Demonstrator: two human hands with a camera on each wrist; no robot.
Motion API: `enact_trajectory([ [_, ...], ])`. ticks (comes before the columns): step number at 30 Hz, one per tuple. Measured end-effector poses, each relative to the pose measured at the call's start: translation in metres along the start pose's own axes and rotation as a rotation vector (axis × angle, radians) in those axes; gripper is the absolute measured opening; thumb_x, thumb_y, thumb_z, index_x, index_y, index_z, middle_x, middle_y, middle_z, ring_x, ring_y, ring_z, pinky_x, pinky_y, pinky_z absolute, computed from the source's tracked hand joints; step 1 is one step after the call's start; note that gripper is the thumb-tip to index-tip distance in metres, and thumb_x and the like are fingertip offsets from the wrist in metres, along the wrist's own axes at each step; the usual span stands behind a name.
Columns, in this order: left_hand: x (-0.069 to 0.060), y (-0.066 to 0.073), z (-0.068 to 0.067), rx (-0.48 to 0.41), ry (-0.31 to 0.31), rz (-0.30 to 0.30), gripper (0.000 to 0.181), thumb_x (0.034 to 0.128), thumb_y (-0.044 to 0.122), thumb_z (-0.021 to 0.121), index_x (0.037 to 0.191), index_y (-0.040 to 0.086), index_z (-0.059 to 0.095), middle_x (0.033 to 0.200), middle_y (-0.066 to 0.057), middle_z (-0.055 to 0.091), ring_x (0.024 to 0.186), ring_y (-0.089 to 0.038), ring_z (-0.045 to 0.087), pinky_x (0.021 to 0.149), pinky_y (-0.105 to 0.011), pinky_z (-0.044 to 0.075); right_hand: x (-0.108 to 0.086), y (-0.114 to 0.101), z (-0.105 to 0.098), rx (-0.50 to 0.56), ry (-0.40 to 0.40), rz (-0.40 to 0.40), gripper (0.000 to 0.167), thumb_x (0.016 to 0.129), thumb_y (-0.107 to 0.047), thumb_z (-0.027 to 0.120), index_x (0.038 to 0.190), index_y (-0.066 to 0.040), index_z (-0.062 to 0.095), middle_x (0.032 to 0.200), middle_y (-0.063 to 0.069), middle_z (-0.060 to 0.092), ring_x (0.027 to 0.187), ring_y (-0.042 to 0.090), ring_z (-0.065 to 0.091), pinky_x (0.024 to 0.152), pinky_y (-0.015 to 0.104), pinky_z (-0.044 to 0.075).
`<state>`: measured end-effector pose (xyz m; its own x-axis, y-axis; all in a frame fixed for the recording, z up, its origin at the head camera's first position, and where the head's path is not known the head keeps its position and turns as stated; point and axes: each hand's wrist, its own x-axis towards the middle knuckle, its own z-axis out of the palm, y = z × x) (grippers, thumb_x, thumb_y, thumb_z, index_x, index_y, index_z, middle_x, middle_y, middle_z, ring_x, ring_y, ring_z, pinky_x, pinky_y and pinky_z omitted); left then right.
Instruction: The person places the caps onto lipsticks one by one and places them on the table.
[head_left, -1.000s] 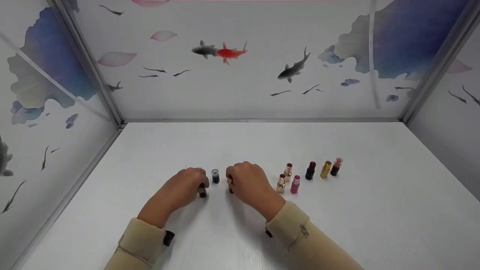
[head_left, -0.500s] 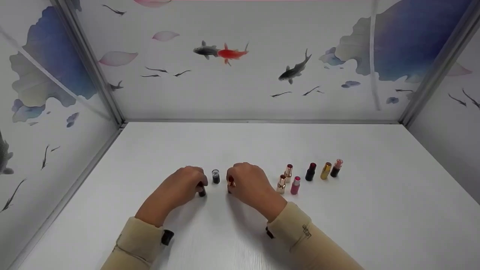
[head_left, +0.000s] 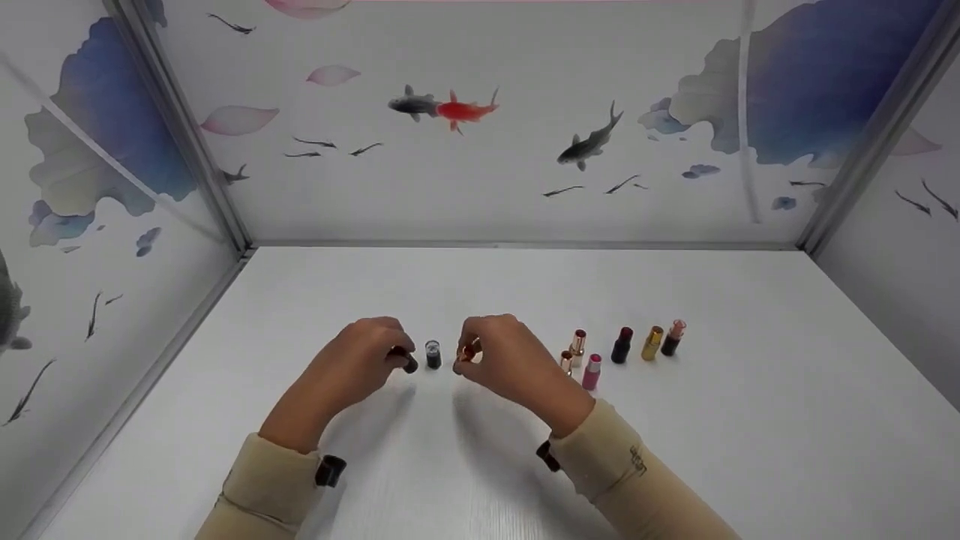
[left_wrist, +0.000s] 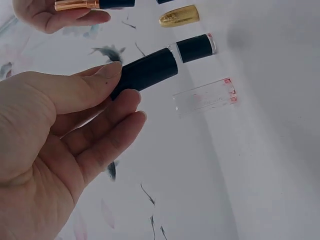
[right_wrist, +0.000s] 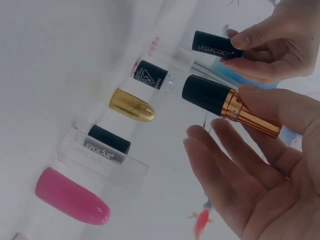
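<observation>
In the left wrist view the left hand (left_wrist: 65,120) pinches a black tube (left_wrist: 150,71) between thumb and fingers; white letters show on it in the right wrist view. The right hand (right_wrist: 260,145) holds a lipstick with a black base (right_wrist: 205,95) and a rose-gold upper part (right_wrist: 255,120), pinched at the gold part. Both hands are raised above the table in the head view. Between them a small black item with a clear top (head_left: 433,355) stands on the table. A gold bullet-shaped cap (right_wrist: 132,105) lies near the right hand in the right wrist view.
Right of the hands stand several lipsticks, among them a pink one (head_left: 592,372), a dark one (head_left: 622,346) and a gold one (head_left: 652,343). In the right wrist view are a clear cap (right_wrist: 102,160) and a pink cap (right_wrist: 72,196). Patterned walls surround the white table (head_left: 495,285).
Both hands have lifted from the table, each with its item in its grip. The right hand has turned, and its forearm now partly covers a gold lipstick.
</observation>
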<state>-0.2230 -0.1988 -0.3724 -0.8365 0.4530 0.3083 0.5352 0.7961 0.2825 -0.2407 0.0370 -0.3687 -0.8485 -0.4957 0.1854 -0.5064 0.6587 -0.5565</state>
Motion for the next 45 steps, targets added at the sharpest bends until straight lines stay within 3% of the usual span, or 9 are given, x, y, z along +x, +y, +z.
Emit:
enact_trajectory([
  [7,0.003,0.003,-0.008,-0.119,0.204,0.023,0.017,0.0869,-0.008,0.083,0.097,0.006,0.082,0.094,-0.001,0.075,0.085,-0.013,0.07,0.075,-0.031,0.061,0.0,0.002,-0.01,0.016,-0.007,0.015,0.015,0.093,-0.011,0.084,0.098,-0.008,0.071,0.09,0.0,0.073,0.078,0.012,0.066,0.071,0.032,0.059],
  [13,0.003,0.009,-0.014,-0.277,0.283,0.039,0.018,0.0882,-0.004,0.084,0.102,0.008,0.082,0.1,0.002,0.076,0.085,-0.009,0.072,0.074,-0.029,0.061,-0.005,0.003,-0.021,0.04,0.006,-0.035,0.016,0.092,-0.008,0.084,0.091,-0.009,0.067,0.084,-0.003,0.071,0.072,0.009,0.065,0.068,0.033,0.058],
  [18,0.003,0.016,-0.017,-0.332,0.296,0.05,0.019,0.0886,-0.003,0.084,0.104,0.008,0.082,0.101,0.003,0.076,0.09,-0.008,0.074,0.077,-0.027,0.062,-0.012,0.004,-0.032,0.057,0.019,-0.034,0.017,0.093,-0.01,0.084,0.092,-0.011,0.067,0.087,-0.005,0.074,0.079,0.008,0.069,0.073,0.034,0.059],
  [25,0.004,0.02,-0.014,-0.363,0.279,0.075,0.019,0.0889,-0.004,0.084,0.105,0.007,0.082,0.102,0.003,0.076,0.09,-0.009,0.074,0.077,-0.027,0.062,-0.026,0.009,-0.052,0.168,0.114,-0.053,0.017,0.093,-0.013,0.086,0.098,-0.011,0.069,0.095,-0.004,0.078,0.092,0.013,0.078,0.086,0.035,0.063],
  [29,0.004,0.018,-0.014,-0.375,0.274,0.086,0.021,0.0878,-0.005,0.084,0.104,0.007,0.082,0.102,0.003,0.076,0.089,-0.009,0.073,0.077,-0.028,0.062,-0.039,0.02,-0.062,0.22,0.182,-0.132,0.017,0.093,-0.01,0.085,0.098,-0.009,0.069,0.105,0.0,0.08,0.094,0.014,0.078,0.084,0.034,0.064],
  [33,0.004,0.018,-0.012,-0.377,0.263,0.089,0.021,0.0879,-0.006,0.084,0.104,0.008,0.082,0.102,0.004,0.076,0.088,-0.009,0.073,0.077,-0.027,0.062,-0.054,0.034,-0.072,0.25,0.228,-0.159,0.017,0.095,-0.008,0.083,0.095,-0.008,0.066,0.112,0.001,0.081,0.09,0.012,0.078,0.079,0.03,0.064],
  [38,0.002,0.018,-0.01,-0.358,0.256,0.087,0.02,0.0877,-0.006,0.084,0.103,0.007,0.082,0.102,0.003,0.076,0.087,-0.009,0.073,0.075,-0.026,0.062,-0.072,0.047,-0.079,0.254,0.193,-0.119,0.021,0.096,-0.009,0.082,0.091,-0.008,0.061,0.106,0.0,0.082,0.085,0.014,0.079,0.071,0.026,0.062],
  [45,0.004,0.026,-0.008,-0.379,0.239,0.115,0.02,0.0878,-0.005,0.084,0.103,0.007,0.081,0.103,0.003,0.076,0.086,-0.009,0.073,0.078,-0.026,0.062,-0.088,0.047,-0.082,0.215,0.054,-0.048,0.023,0.096,-0.018,0.082,0.099,-0.009,0.061,0.093,-0.001,0.076,0.081,0.011,0.077,0.07,0.027,0.062],
])
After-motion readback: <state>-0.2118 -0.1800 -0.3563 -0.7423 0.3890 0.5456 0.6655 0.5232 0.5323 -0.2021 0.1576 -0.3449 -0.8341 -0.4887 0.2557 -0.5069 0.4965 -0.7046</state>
